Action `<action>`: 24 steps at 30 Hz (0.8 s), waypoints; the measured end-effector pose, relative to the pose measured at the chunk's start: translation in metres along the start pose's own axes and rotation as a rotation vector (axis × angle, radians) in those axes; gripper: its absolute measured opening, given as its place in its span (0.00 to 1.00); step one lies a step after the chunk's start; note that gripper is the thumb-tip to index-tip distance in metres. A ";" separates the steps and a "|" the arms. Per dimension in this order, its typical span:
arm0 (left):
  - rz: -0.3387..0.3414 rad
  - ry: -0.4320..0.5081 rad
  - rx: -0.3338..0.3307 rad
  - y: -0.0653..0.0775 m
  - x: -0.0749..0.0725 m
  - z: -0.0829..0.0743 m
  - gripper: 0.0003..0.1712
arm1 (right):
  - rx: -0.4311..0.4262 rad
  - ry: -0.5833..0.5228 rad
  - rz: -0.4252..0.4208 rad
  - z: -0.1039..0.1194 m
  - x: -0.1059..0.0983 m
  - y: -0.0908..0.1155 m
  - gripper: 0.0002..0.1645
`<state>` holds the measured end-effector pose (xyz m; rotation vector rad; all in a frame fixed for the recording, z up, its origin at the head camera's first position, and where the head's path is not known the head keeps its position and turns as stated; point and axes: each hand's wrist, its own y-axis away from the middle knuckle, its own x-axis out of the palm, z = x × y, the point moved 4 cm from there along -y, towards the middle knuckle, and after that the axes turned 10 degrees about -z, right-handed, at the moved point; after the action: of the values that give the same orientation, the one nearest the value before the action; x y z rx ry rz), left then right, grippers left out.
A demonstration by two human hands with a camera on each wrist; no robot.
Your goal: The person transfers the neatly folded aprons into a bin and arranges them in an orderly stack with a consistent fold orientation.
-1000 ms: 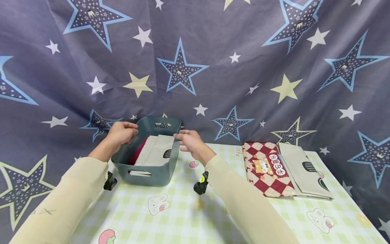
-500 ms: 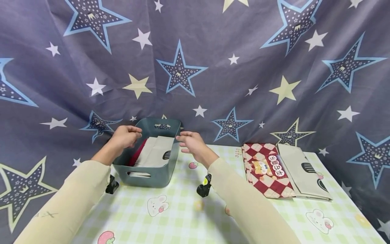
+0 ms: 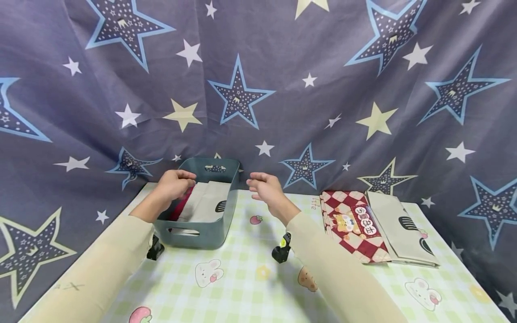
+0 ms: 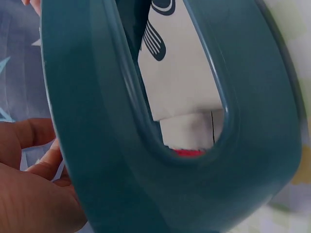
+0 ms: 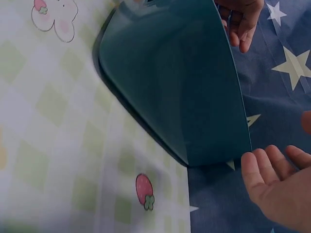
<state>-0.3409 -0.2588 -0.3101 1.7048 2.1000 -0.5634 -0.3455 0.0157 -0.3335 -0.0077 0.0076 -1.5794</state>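
Note:
A teal plastic bin (image 3: 194, 237) stands at the table's back left; it fills the left wrist view (image 4: 121, 145) and shows from outside in the right wrist view (image 5: 180, 82). Inside lie a folded beige bag (image 3: 208, 202) (image 4: 180, 73) and something red (image 3: 181, 206) (image 4: 187, 153) under it. My left hand (image 3: 173, 185) (image 4: 29, 194) (image 5: 240, 19) hovers at the bin's left rim with loosely curled fingers, holding nothing. A little right of the bin, my right hand (image 3: 264, 187) (image 5: 277, 184) floats with relaxed fingers, clear of the wall.
A red chequered bag (image 3: 349, 222) and a beige bag (image 3: 404, 229) lie flat at the table's right. Two black clips (image 3: 155, 250) (image 3: 281, 252) sit under my forearms. A star-print cloth (image 3: 282, 89) hangs close behind the green checked tablecloth (image 3: 242, 287).
My right hand has drawn away to the right from the bin's right rim. My left hand has shifted right, over the left rim. The bin has stayed put.

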 end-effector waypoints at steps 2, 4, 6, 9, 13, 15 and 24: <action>0.005 0.006 -0.004 0.001 0.005 -0.002 0.19 | -0.011 -0.010 -0.021 -0.001 -0.006 -0.001 0.23; 0.013 0.004 -0.003 0.003 0.009 -0.005 0.19 | -0.021 -0.015 -0.039 -0.002 -0.012 -0.001 0.22; 0.026 0.005 0.000 0.005 0.014 -0.008 0.19 | -0.031 -0.011 -0.057 -0.003 -0.018 -0.001 0.22; 0.047 0.016 0.019 0.008 0.020 -0.013 0.20 | -0.041 0.005 -0.081 -0.005 -0.028 -0.001 0.21; 0.059 0.037 0.026 0.011 0.030 -0.018 0.21 | -0.050 0.019 -0.114 -0.009 -0.043 -0.002 0.21; 0.065 0.042 0.021 0.011 0.035 -0.019 0.21 | -0.055 0.019 -0.132 -0.012 -0.051 -0.002 0.21; 0.057 0.066 0.084 0.017 0.060 -0.034 0.20 | -0.050 0.017 -0.199 -0.022 -0.088 -0.002 0.21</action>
<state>-0.3371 -0.1882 -0.3133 1.8473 2.0925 -0.5931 -0.3467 0.1035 -0.3556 -0.0345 0.0613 -1.7779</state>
